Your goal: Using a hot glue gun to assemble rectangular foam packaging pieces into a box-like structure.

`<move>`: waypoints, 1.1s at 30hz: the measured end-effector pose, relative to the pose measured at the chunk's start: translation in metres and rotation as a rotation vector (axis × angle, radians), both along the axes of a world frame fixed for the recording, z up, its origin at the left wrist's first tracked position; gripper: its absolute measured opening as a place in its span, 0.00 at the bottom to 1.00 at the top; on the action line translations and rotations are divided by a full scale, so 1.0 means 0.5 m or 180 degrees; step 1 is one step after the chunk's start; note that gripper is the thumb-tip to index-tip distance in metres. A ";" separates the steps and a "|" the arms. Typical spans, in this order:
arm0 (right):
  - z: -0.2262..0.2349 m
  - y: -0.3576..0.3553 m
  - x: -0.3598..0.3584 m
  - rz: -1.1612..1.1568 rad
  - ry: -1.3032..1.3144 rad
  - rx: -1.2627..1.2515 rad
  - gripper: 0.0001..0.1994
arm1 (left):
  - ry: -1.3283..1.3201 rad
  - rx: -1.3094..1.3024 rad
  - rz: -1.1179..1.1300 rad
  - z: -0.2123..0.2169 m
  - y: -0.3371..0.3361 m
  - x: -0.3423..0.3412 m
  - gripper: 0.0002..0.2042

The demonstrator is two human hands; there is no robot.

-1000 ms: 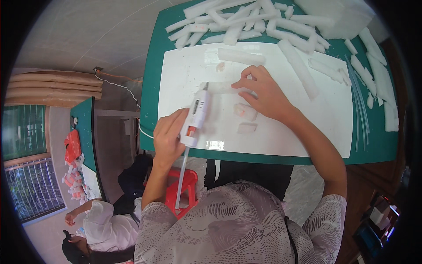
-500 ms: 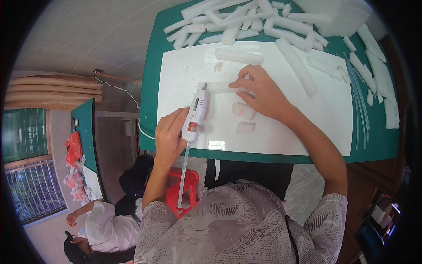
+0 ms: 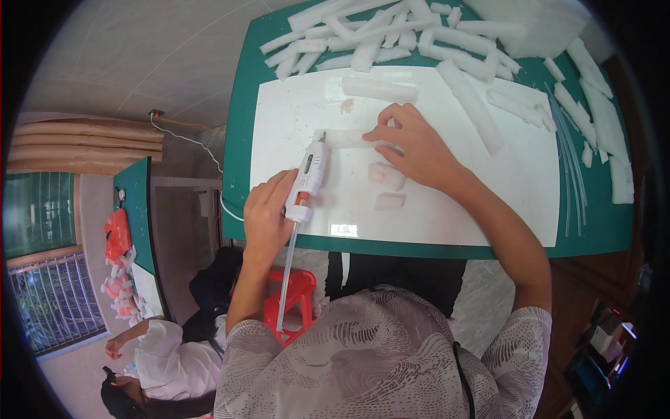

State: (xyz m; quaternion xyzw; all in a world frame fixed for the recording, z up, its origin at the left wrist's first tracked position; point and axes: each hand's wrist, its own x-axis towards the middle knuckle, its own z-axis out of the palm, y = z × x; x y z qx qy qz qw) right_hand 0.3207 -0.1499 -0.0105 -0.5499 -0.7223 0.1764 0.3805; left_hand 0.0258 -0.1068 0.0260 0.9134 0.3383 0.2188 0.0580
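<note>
**Glue gun meeting foam strip on a white work board**

We are looking down at a green-topped table (image 3: 241, 140) where a large white rectangular board (image 3: 488, 202) is lying flat. Our left hand (image 3: 267, 218) is wrapping its fingers closed around the grip of a white hot-glue gun with a red trigger (image 3: 308, 180), and a clear glue stick (image 3: 286, 279) is trailing from its back end toward our lap. The gun's nozzle is pointing up the board, and its tip is touching or sitting just at the left end of a short white foam strip (image 3: 342, 138) that is lying across the board.

Our right hand (image 3: 412, 146) is pressing down on the right part of that same strip, fingers bent and held close together, fingertips on the foam. Just below this hand, two small pale foam offcuts (image 3: 386, 176) are resting on the board, one above the other. A longer white foam piece (image 3: 380, 89) is lying near the board's far edge, and a heap of white foam strips (image 3: 391, 31) is crowding the table's far side. Thin clear rods (image 3: 569, 174) are lying to the right of the board. Below left, another person in a white top (image 3: 174, 353) is sitting at a second green table (image 3: 132, 209).
</note>
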 end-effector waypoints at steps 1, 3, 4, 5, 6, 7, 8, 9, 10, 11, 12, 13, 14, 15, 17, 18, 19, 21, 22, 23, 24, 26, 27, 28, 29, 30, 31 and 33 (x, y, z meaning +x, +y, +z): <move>0.000 0.000 0.000 0.0007 0.0001 -0.0031 0.12 | 0.0001 0.0002 0.0001 0.001 0.000 0.000 0.22; -0.006 0.002 0.002 0.0019 -0.0006 0.0065 0.12 | 0.0007 0.0011 0.0003 0.003 -0.001 0.001 0.22; -0.008 0.002 0.003 0.0029 -0.0015 0.0158 0.13 | 0.0008 0.0010 0.0002 0.002 -0.002 0.001 0.22; -0.008 0.001 0.003 0.0028 -0.0014 0.0157 0.13 | 0.0016 -0.0008 0.0010 0.002 -0.002 0.001 0.23; -0.007 0.001 0.002 0.0023 0.0000 0.0130 0.13 | 0.0027 -0.0023 0.0021 0.002 -0.002 0.000 0.23; -0.007 0.001 0.002 0.0018 0.0014 0.0103 0.13 | 0.0029 -0.0022 0.0022 0.001 -0.001 -0.001 0.23; -0.007 0.002 0.002 0.0019 0.0015 0.0105 0.13 | 0.0033 -0.0013 0.0018 0.000 0.000 -0.002 0.23; -0.008 0.002 0.002 0.0025 0.0011 0.0114 0.12 | 0.0035 -0.0007 0.0011 -0.002 0.000 -0.003 0.23; -0.008 0.002 0.002 0.0032 0.0007 0.0124 0.12 | 0.0034 -0.0010 0.0010 -0.003 -0.001 -0.003 0.23; -0.008 0.001 0.002 0.0030 0.0006 0.0122 0.12 | 0.0033 -0.0017 0.0026 -0.004 -0.001 -0.002 0.23; -0.008 0.001 0.002 0.0029 -0.0001 0.0126 0.12 | 0.0032 -0.0021 0.0045 -0.003 -0.001 -0.002 0.23; -0.007 0.001 0.002 0.0027 -0.0008 0.0131 0.12 | 0.0032 -0.0019 0.0047 -0.002 -0.001 -0.002 0.23; -0.007 0.002 0.002 0.0029 -0.0008 0.0132 0.12 | 0.0046 -0.0016 0.0059 -0.001 -0.002 -0.003 0.23; -0.009 0.002 0.002 0.0025 -0.0010 0.0121 0.12 | 0.0057 -0.0015 0.0067 -0.001 -0.002 -0.002 0.23; -0.009 0.002 0.003 0.0020 -0.0014 0.0108 0.12 | 0.0057 -0.0006 0.0078 -0.004 -0.001 -0.002 0.23; -0.009 0.002 0.003 0.0019 -0.0014 0.0099 0.12 | 0.0062 0.0004 0.0095 -0.005 -0.002 -0.003 0.23; -0.008 0.001 0.003 0.0018 -0.0014 0.0090 0.12 | 0.0063 0.0001 0.0099 -0.006 -0.002 -0.003 0.23; -0.006 0.001 0.003 0.0022 -0.0005 0.0074 0.12 | 0.0025 0.0033 0.0084 -0.007 -0.001 -0.003 0.23; -0.005 0.002 0.003 0.0023 0.0003 0.0061 0.13 | 0.0026 0.0032 0.0087 -0.008 -0.001 -0.004 0.23; -0.006 0.002 0.003 0.0026 0.0003 0.0061 0.13 | 0.0015 0.0035 0.0087 -0.010 -0.001 -0.005 0.23; -0.007 0.002 0.003 0.0029 0.0002 0.0084 0.13 | 0.0002 0.0037 0.0082 -0.012 0.000 -0.005 0.22; -0.006 0.002 0.003 0.0033 -0.0001 0.0108 0.13 | 0.0023 0.0045 0.0092 -0.010 0.000 -0.004 0.22; -0.003 0.001 0.002 0.0020 -0.0009 0.0054 0.12 | 0.0048 0.0052 0.0104 -0.009 0.000 -0.004 0.22; -0.002 0.001 0.001 0.0008 -0.0018 0.0002 0.12 | 0.0047 0.0051 0.0107 -0.009 0.001 -0.004 0.22; -0.004 0.002 0.001 0.0011 -0.0019 0.0000 0.12 | 0.0055 0.0053 0.0117 -0.009 0.001 -0.003 0.22; -0.006 0.003 0.002 0.0018 -0.0032 0.0046 0.13 | 0.0062 0.0055 0.0126 -0.007 0.001 -0.002 0.22; -0.008 0.003 0.003 0.0025 -0.0046 0.0092 0.13 | 0.0061 0.0053 0.0128 -0.004 -0.001 0.000 0.22; -0.010 0.002 0.004 0.0024 -0.0027 0.0093 0.13 | 0.0149 -0.0166 0.0269 0.005 -0.005 0.005 0.20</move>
